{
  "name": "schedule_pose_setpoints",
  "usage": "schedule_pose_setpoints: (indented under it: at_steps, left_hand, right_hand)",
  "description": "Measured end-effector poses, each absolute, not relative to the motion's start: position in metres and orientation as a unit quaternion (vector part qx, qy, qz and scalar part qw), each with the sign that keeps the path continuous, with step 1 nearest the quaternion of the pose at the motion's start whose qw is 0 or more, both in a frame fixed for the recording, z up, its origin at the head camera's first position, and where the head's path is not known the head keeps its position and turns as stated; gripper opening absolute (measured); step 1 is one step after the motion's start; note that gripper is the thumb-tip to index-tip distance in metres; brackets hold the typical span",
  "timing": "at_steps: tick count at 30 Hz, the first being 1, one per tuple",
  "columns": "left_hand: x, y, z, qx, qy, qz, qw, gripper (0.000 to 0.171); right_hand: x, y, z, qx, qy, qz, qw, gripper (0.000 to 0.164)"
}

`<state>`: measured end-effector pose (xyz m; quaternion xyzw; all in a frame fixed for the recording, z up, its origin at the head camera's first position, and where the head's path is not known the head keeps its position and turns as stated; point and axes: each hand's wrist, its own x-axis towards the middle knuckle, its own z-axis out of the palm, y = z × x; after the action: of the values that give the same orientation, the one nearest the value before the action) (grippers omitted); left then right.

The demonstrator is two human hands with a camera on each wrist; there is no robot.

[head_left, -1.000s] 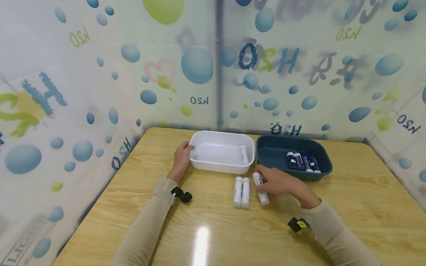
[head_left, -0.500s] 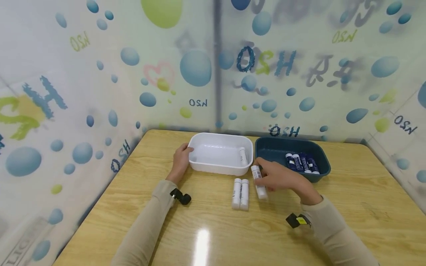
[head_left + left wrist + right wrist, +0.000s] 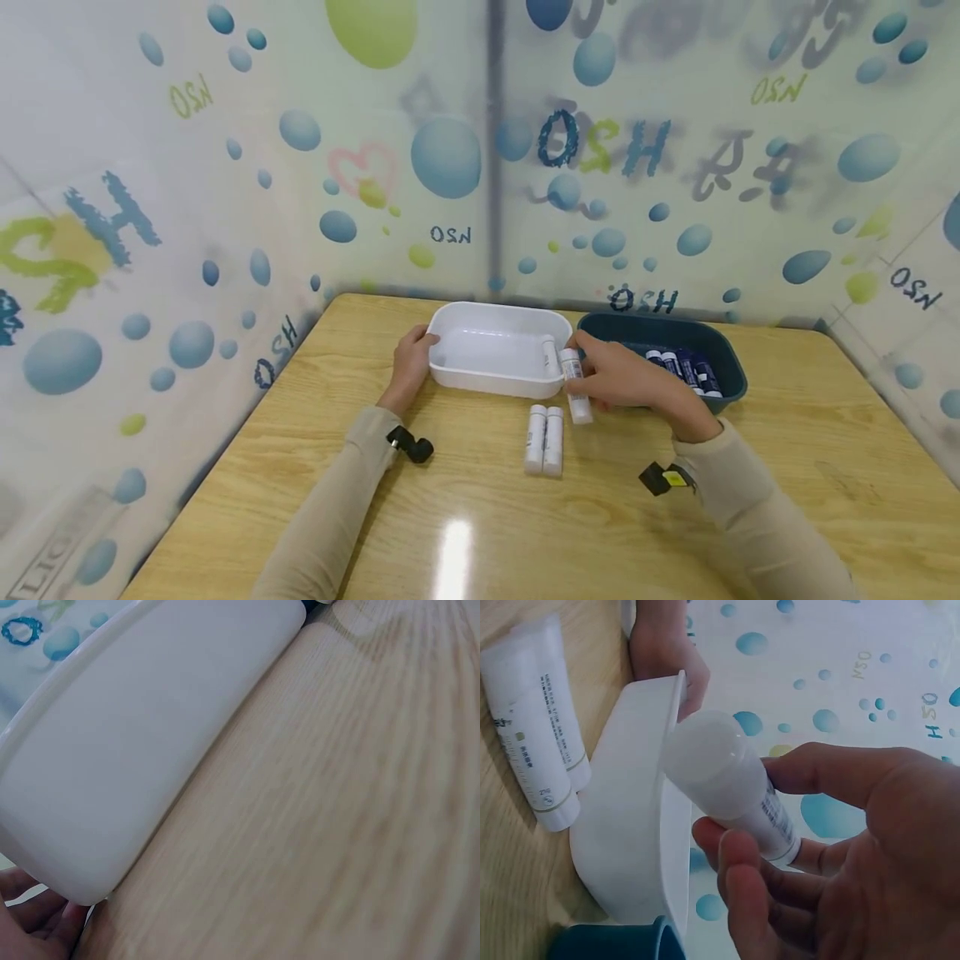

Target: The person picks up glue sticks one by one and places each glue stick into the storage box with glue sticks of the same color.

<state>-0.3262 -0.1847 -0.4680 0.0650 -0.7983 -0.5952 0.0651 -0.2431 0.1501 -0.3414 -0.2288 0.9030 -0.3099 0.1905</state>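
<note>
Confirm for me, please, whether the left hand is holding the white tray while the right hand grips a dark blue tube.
Not quite: the tube in the right hand is white, as the right wrist view shows; the left hand is indeed holding the white tray.

A wood-grain table (image 3: 585,533) spans the head view's lower frame. On it sit a white rectangular tray (image 3: 487,383) near centre, a dark teal tray (image 3: 637,333) right of it, and, just below centre, two white capped tubes (image 3: 536,443) side by side.
</note>
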Motion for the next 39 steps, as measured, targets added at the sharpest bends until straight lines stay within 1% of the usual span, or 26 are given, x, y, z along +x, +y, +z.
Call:
schedule_pose_setpoints:
  at_steps: [5, 9, 17, 22, 30, 34, 39]
  left_hand:
    - [-0.325, -0.185, -0.468, 0.069, -0.793, -0.603, 0.055, 0.048]
    - [-0.325, -0.184, -0.467, 0.07, -0.791, -0.605, 0.06, 0.048]
    - [-0.325, -0.185, -0.466, 0.069, -0.793, -0.602, 0.066, 0.049]
    - [-0.324, -0.186, -0.467, 0.074, -0.792, -0.602, 0.065, 0.048]
    - [-0.323, -0.185, -0.468, 0.07, -0.797, -0.597, 0.068, 0.048]
    - [-0.324, -0.185, -0.469, 0.071, -0.796, -0.598, 0.059, 0.049]
    - [-0.325, -0.183, -0.467, 0.07, -0.795, -0.6, 0.057, 0.048]
  right_hand:
    - [-0.251, 0.144, -0.332, -0.243, 0.9, -0.311, 0.186, 0.058]
    - [-0.259, 0.14, -0.323, -0.246, 0.902, -0.306, 0.179, 0.06]
    - [-0.273, 0.132, -0.306, -0.238, 0.904, -0.306, 0.178, 0.052]
    - [-0.282, 0.128, -0.302, -0.236, 0.906, -0.306, 0.172, 0.047]
    - [-0.295, 0.122, -0.298, -0.218, 0.915, -0.292, 0.175, 0.051]
    - [-0.301, 0.12, -0.298, -0.202, 0.919, -0.285, 0.184, 0.052]
    - [-0.31, 0.116, -0.302, -0.191, 0.922, -0.276, 0.191, 0.051]
